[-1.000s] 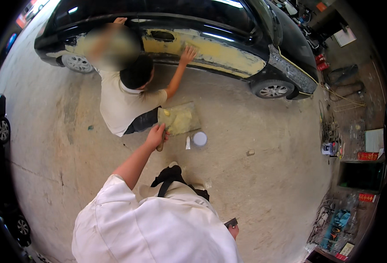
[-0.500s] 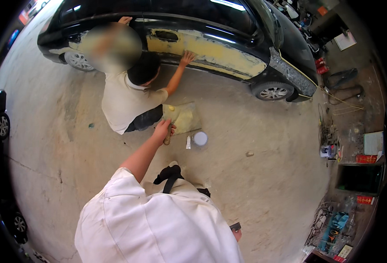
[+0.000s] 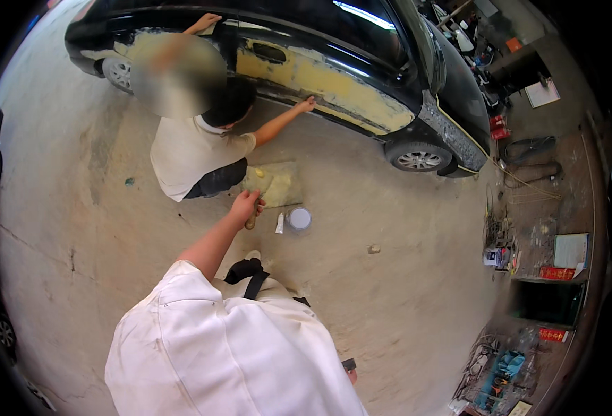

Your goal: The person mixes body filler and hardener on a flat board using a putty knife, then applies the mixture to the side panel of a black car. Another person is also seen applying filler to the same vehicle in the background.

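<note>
My left hand [image 3: 245, 206] is stretched forward, closed around the handle of a putty knife [image 3: 252, 220]. Its blade end is over a flat mixing board [image 3: 285, 197] smeared with yellow filler, with a small yellow dollop [image 3: 259, 172] near the board's far left corner. Low on the right, only part of my right hand [image 3: 352, 375] shows beyond my white clothing. A small dark flat piece [image 3: 348, 364], perhaps a scraper, sticks out of it. A round tin [image 3: 299, 219] and a white tube [image 3: 279, 222] stand or lie beside the board's near edge.
A co-worker [image 3: 195, 152] crouches left of the board, both arms reaching to a black car [image 3: 306, 41] whose doors carry yellow filler [image 3: 347, 87]. A small block [image 3: 374, 249] lies on the concrete floor. Hoses [image 3: 528, 149], tools [image 3: 504, 371] and a bucket [image 3: 493, 257] line the right side.
The view has shifted slightly, so most things sit further left. The co-worker's right hand has gone from flat on the door to closed fingers, slightly lower. My hands keep their holds.
</note>
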Tool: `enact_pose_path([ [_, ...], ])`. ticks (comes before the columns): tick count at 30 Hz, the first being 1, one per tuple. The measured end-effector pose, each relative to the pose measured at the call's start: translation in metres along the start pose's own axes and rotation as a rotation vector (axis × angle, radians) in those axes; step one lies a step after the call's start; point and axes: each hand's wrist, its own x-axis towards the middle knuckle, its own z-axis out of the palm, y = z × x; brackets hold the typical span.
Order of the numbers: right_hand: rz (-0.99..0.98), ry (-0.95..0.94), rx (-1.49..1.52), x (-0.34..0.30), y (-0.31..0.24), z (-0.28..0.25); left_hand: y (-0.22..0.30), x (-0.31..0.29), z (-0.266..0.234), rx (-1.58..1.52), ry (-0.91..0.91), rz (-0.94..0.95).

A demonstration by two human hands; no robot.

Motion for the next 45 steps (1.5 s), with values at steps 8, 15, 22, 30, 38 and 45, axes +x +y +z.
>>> enact_pose_path([
  [8, -0.047, -0.046, -0.021, 0.0, 0.011, 0.015, -0.003, -0.007, -0.009, 0.03, 0.006, 0.007],
  [15, -0.017, -0.061, -0.044, -0.005, 0.011, 0.027, 0.005, -0.019, -0.015, 0.049, -0.005, 0.007],
  [22, 0.02, -0.068, 0.051, -0.011, -0.005, 0.036, 0.006, -0.025, -0.029, 0.066, 0.002, 0.015],
  [30, -0.03, -0.034, 0.015, 0.003, 0.018, 0.04, 0.008, -0.024, -0.026, 0.047, 0.01, 0.033],
  [38, -0.007, -0.051, -0.065, -0.002, 0.0, 0.029, 0.008, -0.024, -0.019, 0.05, -0.01, 0.043],
  [45, -0.004, -0.036, -0.008, 0.002, 0.008, 0.029, 0.01, -0.027, -0.016, 0.064, -0.005, 0.025],
])
